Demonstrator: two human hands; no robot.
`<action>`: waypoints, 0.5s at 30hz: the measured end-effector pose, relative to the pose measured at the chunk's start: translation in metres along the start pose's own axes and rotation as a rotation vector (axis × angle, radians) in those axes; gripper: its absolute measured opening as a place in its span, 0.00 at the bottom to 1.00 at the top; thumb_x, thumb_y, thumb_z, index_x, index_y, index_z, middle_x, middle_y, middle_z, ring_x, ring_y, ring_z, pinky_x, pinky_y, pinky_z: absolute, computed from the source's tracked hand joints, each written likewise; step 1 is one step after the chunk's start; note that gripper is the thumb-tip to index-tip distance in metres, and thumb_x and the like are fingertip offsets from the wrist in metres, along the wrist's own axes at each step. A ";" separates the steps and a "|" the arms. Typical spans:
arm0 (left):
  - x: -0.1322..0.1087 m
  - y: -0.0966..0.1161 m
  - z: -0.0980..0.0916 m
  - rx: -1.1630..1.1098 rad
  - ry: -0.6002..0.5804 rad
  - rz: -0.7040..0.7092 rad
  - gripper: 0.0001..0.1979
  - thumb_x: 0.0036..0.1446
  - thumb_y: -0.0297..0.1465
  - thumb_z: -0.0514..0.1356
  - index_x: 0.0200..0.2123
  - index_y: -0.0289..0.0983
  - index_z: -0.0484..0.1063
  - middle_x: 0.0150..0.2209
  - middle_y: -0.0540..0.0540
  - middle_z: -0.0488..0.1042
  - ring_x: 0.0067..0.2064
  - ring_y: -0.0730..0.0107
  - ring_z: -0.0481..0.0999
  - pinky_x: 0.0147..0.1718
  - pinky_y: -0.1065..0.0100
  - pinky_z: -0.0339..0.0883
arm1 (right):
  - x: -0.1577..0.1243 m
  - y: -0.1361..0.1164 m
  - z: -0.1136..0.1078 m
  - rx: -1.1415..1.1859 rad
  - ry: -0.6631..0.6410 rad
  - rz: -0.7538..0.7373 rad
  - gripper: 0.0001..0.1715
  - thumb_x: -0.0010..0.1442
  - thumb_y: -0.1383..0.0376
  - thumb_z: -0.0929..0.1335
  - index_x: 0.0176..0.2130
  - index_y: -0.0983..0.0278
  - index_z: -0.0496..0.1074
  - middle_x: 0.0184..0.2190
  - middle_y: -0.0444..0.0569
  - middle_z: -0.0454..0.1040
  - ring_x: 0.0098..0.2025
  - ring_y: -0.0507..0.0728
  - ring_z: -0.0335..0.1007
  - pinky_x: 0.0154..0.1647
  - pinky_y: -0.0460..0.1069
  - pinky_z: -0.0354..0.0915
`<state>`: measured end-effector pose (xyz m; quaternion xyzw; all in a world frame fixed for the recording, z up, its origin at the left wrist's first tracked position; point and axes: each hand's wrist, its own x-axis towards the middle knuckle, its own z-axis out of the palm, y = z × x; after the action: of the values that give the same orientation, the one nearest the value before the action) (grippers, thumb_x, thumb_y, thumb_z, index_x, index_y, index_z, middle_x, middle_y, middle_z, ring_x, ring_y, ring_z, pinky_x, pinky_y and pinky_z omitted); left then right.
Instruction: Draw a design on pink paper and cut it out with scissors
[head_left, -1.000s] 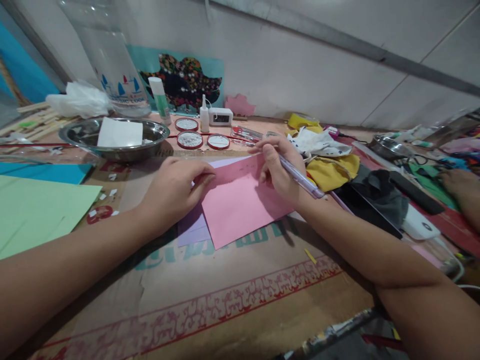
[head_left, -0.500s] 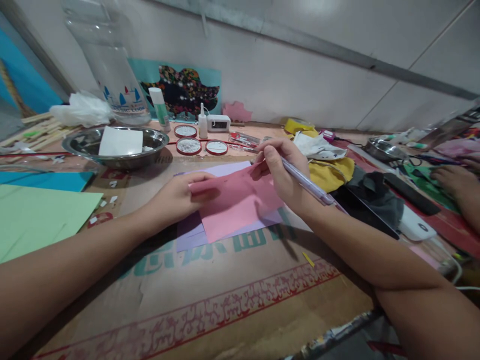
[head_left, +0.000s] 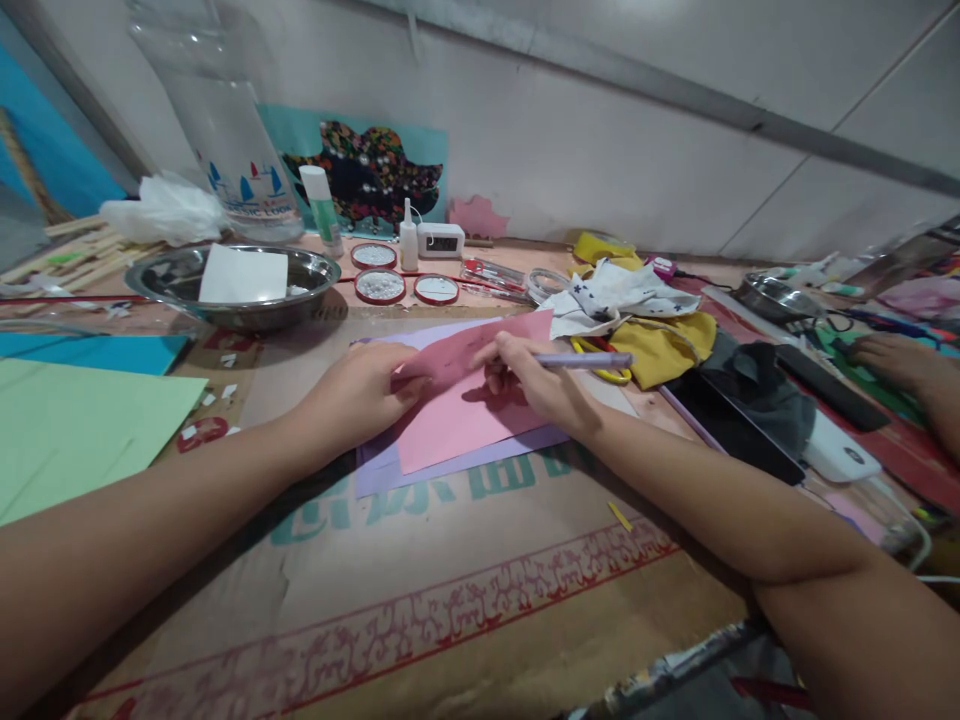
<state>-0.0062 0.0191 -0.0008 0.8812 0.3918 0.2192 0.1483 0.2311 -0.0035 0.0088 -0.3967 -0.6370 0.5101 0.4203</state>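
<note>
A folded sheet of pink paper [head_left: 450, 430] lies over purple paper [head_left: 382, 475] in the middle of the cardboard. My left hand [head_left: 379, 390] pinches the left edge of the pink sheet between thumb and fingers. Its upper layer curls up from the fold. With my right hand [head_left: 525, 375] I hold a pale purple pen [head_left: 589, 360] that points back to the right. Those fingertips are curled at the raised pink layer; whether the pen's tip touches it is hidden.
A steel bowl [head_left: 315, 275] with a white card stands at the back left, before a water jug [head_left: 232, 130]. Green paper [head_left: 82, 430] lies left. Bead dishes [head_left: 379, 286], a glue stick [head_left: 320, 210] and a small clock [head_left: 441, 241] line the back. Another person's hand [head_left: 892, 365] is far right.
My right hand has moved down and left, off the pink sheet's upper edge. The pen has swung from slanting down to nearly level. My left hand keeps its hold.
</note>
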 end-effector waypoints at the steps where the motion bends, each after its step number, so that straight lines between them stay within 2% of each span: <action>1: 0.000 0.000 0.000 0.010 -0.004 -0.012 0.15 0.66 0.39 0.54 0.34 0.40 0.78 0.36 0.44 0.81 0.39 0.58 0.77 0.38 0.62 0.62 | 0.002 0.001 -0.001 0.035 -0.003 0.020 0.29 0.65 0.42 0.67 0.33 0.65 0.74 0.20 0.40 0.62 0.24 0.50 0.62 0.34 0.52 0.79; 3: 0.000 0.001 0.000 0.013 -0.011 -0.025 0.14 0.64 0.37 0.54 0.33 0.40 0.77 0.36 0.45 0.81 0.40 0.57 0.77 0.39 0.62 0.62 | 0.005 0.002 -0.004 0.022 0.013 0.045 0.24 0.65 0.46 0.68 0.35 0.64 0.73 0.19 0.39 0.63 0.22 0.49 0.62 0.28 0.49 0.75; 6: 0.000 0.002 -0.001 0.010 -0.021 -0.040 0.12 0.62 0.35 0.53 0.34 0.40 0.76 0.38 0.45 0.81 0.40 0.56 0.77 0.40 0.61 0.62 | 0.007 0.003 -0.008 -0.084 0.097 0.045 0.11 0.62 0.58 0.71 0.38 0.62 0.67 0.20 0.37 0.67 0.18 0.48 0.62 0.16 0.42 0.61; 9: 0.000 0.003 -0.001 0.001 -0.020 -0.041 0.13 0.63 0.36 0.52 0.36 0.39 0.76 0.39 0.43 0.81 0.41 0.54 0.77 0.41 0.59 0.63 | 0.008 0.006 -0.011 -0.160 0.117 -0.018 0.13 0.59 0.64 0.71 0.36 0.60 0.61 0.23 0.37 0.70 0.19 0.47 0.63 0.17 0.42 0.58; 15: 0.000 0.003 -0.001 0.054 -0.041 -0.052 0.16 0.65 0.39 0.50 0.35 0.41 0.75 0.37 0.42 0.80 0.39 0.51 0.75 0.39 0.55 0.62 | 0.014 0.012 -0.013 -0.316 0.145 -0.037 0.18 0.60 0.62 0.71 0.27 0.59 0.58 0.19 0.38 0.64 0.20 0.50 0.60 0.22 0.46 0.56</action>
<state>-0.0049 0.0166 0.0015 0.8787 0.4172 0.1864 0.1380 0.2394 0.0153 0.0008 -0.4817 -0.6845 0.3657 0.4069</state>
